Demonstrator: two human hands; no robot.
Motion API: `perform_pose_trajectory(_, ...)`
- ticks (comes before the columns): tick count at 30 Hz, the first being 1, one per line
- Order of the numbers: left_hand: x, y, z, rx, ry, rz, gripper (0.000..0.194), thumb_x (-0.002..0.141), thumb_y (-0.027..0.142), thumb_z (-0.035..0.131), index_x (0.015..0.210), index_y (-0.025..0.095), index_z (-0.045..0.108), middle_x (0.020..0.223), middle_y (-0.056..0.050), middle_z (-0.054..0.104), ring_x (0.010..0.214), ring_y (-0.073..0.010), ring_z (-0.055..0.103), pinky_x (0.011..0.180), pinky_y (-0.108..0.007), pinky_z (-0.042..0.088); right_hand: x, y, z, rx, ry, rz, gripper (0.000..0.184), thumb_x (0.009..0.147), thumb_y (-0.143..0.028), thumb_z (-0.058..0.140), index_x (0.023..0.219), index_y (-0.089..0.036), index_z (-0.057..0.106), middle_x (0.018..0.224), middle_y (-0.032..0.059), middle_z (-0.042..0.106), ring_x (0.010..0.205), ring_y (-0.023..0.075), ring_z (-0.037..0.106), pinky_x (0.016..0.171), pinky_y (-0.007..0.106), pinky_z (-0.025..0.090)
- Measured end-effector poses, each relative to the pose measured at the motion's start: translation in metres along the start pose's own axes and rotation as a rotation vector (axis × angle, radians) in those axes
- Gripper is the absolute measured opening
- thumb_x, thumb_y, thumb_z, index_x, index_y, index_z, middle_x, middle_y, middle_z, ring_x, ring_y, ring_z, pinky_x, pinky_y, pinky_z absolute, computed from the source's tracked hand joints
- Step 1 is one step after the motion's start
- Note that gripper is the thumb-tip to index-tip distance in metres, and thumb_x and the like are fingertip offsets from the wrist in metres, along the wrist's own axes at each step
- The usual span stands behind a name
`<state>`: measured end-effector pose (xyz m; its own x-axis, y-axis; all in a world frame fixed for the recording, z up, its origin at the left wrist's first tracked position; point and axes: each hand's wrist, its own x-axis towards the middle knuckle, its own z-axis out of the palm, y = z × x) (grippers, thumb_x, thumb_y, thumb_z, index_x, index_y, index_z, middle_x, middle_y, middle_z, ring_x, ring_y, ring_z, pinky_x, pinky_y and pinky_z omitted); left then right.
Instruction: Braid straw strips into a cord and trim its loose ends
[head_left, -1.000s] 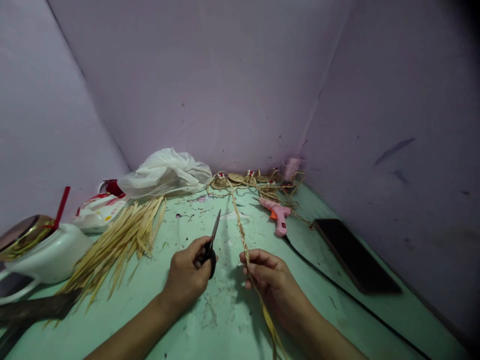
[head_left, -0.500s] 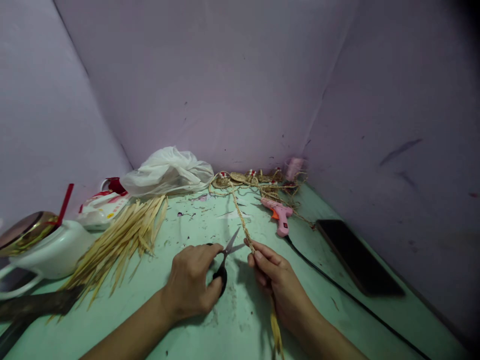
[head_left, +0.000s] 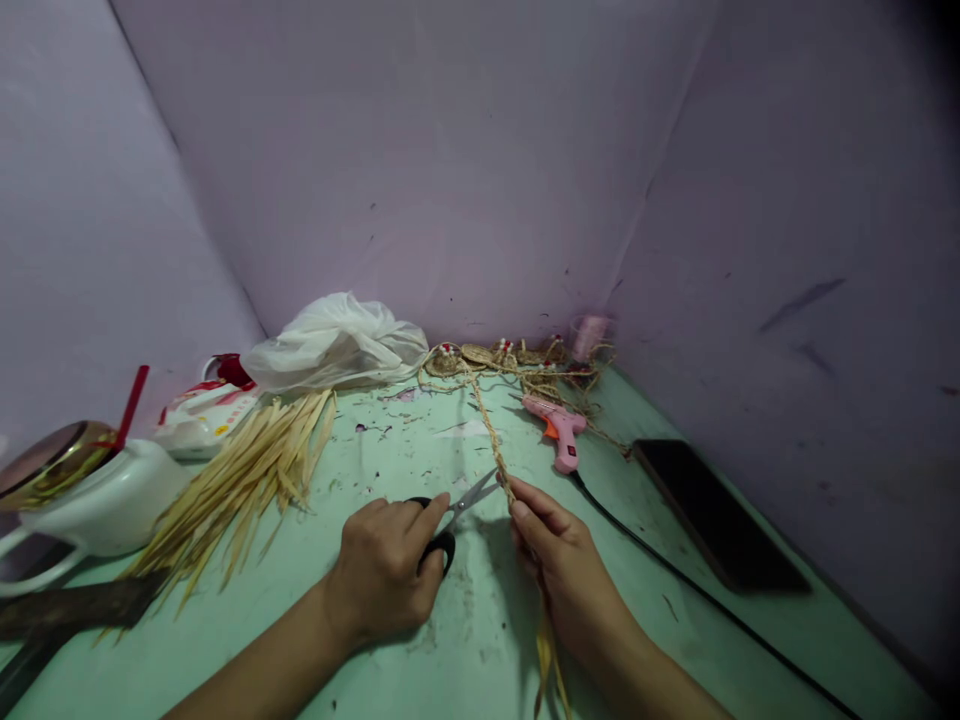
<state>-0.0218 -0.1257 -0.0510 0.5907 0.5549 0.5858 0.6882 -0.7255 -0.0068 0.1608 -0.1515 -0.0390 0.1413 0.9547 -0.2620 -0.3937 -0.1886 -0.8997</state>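
Head view: scissors at a plaited fibre cord, both hands loaded

Cord [head_left: 491, 432]: dry, tan plant fibre, tightly plaited, slim; loose, flat yellowish ends [head_left: 546, 665] hang below the right hand [head_left: 559, 555]. Scissors [head_left: 463, 506]: smooth grey metal blades, black looped handles.

Grip: right thumb and fingers pinched together on the cord. Left hand [head_left: 390, 565] closed on the scissor handles, blades slightly parted, tips right by the cord just above the right fingertips; blade contact cannot be told.

Outward: cord runs away over the scuffed green tabletop [head_left: 405, 450] to flat, round woven pieces [head_left: 478, 354] with red and white bits. Right of cord, pink glue gun [head_left: 555, 425], smooth-bodied, black cable; beyond it a dark, flat rectangular slab [head_left: 716, 515]. Left, a fanned bundle of papery dried strips [head_left: 240, 475]; behind, a crumpled, translucent white plastic bag [head_left: 337, 345].
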Motion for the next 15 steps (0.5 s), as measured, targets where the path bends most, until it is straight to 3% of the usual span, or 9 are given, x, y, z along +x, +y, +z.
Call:
perform_pose_trajectory(8, -0.0012, 0.0001, 0.0029, -0.019, 0.007, 0.019, 0.043, 0.070, 0.015, 0.049, 0.113, 0.012, 0.047, 0.066, -0.002, 0.060, 0.053, -0.0166, 0.053, 0.048, -0.030, 0.040, 0.0024, 0.0059, -0.0033, -0.162, 0.035, -0.156, 0.030, 0.068, -0.029, 0.063, 0.096, -0.023, 0.069, 0.045, -0.0040, 0.044, 0.050, 0.0122, 0.039, 0.048, 0.023, 0.029)
perform_pose_trajectory(15, 0.0001, 0.0014, 0.0034, -0.065, 0.003, 0.036, 0.042, 0.070, 0.012, 0.046, 0.113, 0.010, 0.046, 0.064, -0.002, 0.061, 0.050, -0.0161, 0.053, 0.047, -0.029, 0.041, 0.0026, 0.0069, -0.0054, -0.205, 0.037, -0.204, 0.029, 0.068, -0.029, 0.061, 0.096, -0.023, 0.069, 0.064, -0.0007, 0.055, 0.052, 0.0103, 0.038, 0.049, 0.023, 0.028)
